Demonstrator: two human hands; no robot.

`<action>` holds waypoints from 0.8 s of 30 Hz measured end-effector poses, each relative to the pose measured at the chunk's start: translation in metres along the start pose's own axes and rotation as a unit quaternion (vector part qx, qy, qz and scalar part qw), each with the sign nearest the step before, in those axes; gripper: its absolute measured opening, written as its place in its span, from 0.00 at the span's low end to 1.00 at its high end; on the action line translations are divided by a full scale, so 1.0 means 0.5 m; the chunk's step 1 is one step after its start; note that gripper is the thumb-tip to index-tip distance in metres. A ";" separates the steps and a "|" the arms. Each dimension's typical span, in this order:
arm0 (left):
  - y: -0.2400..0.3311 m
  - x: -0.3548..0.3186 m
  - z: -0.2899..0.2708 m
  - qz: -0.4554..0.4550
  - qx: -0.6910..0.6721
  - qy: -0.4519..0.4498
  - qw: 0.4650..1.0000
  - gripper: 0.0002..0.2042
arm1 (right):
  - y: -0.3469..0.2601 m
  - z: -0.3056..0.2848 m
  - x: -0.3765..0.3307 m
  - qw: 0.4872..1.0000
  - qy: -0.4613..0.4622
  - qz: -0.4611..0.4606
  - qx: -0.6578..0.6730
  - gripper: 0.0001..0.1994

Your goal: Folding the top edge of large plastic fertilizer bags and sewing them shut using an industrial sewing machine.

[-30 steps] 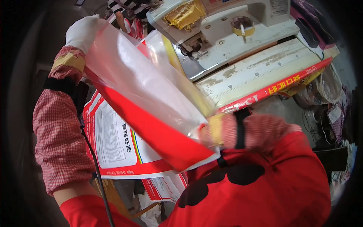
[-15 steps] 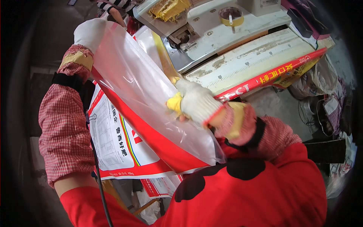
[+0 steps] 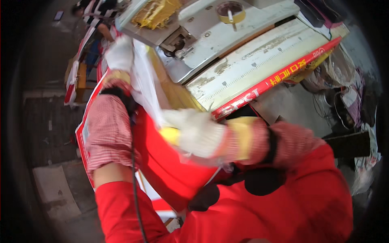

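Observation:
My left hand (image 3: 120, 54), in a white work glove, grips the upper end of a clear and red plastic bag (image 3: 162, 158) near the grey machine (image 3: 210, 32). My right hand (image 3: 193, 132), gloved in white with a yellow fingertip, presses on the bag's middle, just in front of the worn white machine table (image 3: 259, 60). The bag runs edge-on between the two hands, its red lower part against my red top. Whether the right hand's fingers close around the film is blurred.
A red printed strip (image 3: 279, 79) lies along the table's front edge. A stack of printed red and white bags (image 3: 83, 133) hangs at the left. Loose clear plastic and clutter (image 3: 344, 93) sit at the right. Concrete floor (image 3: 52, 190) lies lower left.
The bag has turned from a flat spread to edge-on. My left hand moved right toward the machine; my right hand slid up and left along the bag.

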State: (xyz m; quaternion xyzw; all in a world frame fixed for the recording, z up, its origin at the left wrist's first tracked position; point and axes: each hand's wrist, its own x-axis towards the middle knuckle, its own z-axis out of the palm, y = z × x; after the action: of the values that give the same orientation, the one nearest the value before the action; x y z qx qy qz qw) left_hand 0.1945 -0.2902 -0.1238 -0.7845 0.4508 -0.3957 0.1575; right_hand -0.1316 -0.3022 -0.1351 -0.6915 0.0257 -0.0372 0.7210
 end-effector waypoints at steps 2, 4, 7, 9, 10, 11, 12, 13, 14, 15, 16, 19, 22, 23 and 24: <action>0.062 -0.048 0.040 0.084 0.022 -0.069 0.994 0.08 | 0.096 -0.056 -0.070 0.980 0.106 -0.169 0.005 0.11; 0.069 -0.080 0.053 0.162 -0.030 -0.079 0.983 0.10 | 0.148 -0.112 -0.137 0.992 0.019 0.117 0.034 0.13; 0.103 -0.067 0.072 0.205 -0.118 -0.032 0.971 0.09 | 0.222 -0.128 -0.182 0.974 0.091 0.049 -0.202 0.12; 0.111 -0.066 0.072 0.217 -0.275 0.073 0.934 0.06 | 0.218 -0.122 -0.179 0.902 0.154 0.217 0.340 0.12; 0.113 -0.060 0.071 0.201 -0.319 0.050 0.925 0.05 | 0.204 -0.116 -0.181 0.902 0.156 0.218 0.338 0.12; 0.108 -0.064 0.069 0.197 -0.318 0.044 0.926 0.05 | 0.158 -0.102 -0.175 0.932 0.204 0.219 0.204 0.12; 0.100 -0.063 0.072 0.203 -0.306 -0.008 0.930 0.05 | 0.125 -0.093 -0.171 0.944 0.245 0.213 0.064 0.13; 0.089 -0.062 0.074 0.207 -0.292 -0.062 0.932 0.05 | 0.113 -0.091 -0.170 0.946 0.236 0.213 0.064 0.13; 0.094 -0.048 0.071 0.232 -0.247 -0.095 0.936 0.07 | 0.104 -0.095 -0.174 0.957 0.189 0.203 -0.083 0.14; 0.086 -0.054 0.061 0.228 -0.246 -0.097 0.937 0.07 | 0.097 -0.096 -0.175 0.946 0.136 0.186 -0.229 0.16; 0.071 -0.066 0.050 0.247 -0.270 -0.079 0.927 0.08 | 0.090 -0.089 -0.173 0.947 0.158 0.121 -0.252 0.18; 0.119 -0.060 -0.066 0.187 -0.274 -0.165 0.929 0.11 | 0.101 -0.101 -0.191 0.887 0.106 0.151 -0.422 0.20; 0.121 -0.063 -0.066 0.240 -0.215 -0.223 0.920 0.12 | 0.102 -0.096 -0.182 0.864 0.010 0.214 -0.456 0.22; 0.118 -0.060 -0.044 0.238 -0.218 -0.224 0.920 0.12 | 0.109 -0.093 -0.186 0.844 -0.015 0.223 -0.488 0.22; 0.107 -0.050 -0.009 0.231 -0.237 -0.186 0.925 0.12 | 0.096 -0.100 -0.168 0.855 0.016 0.156 -0.494 0.16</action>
State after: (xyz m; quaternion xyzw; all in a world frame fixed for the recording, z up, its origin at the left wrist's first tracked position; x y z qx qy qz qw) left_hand 0.1528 -0.2980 -0.1654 -0.7326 0.6628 -0.0768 0.1350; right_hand -0.2187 -0.3423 -0.1864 -0.9430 0.1595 0.0822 0.2804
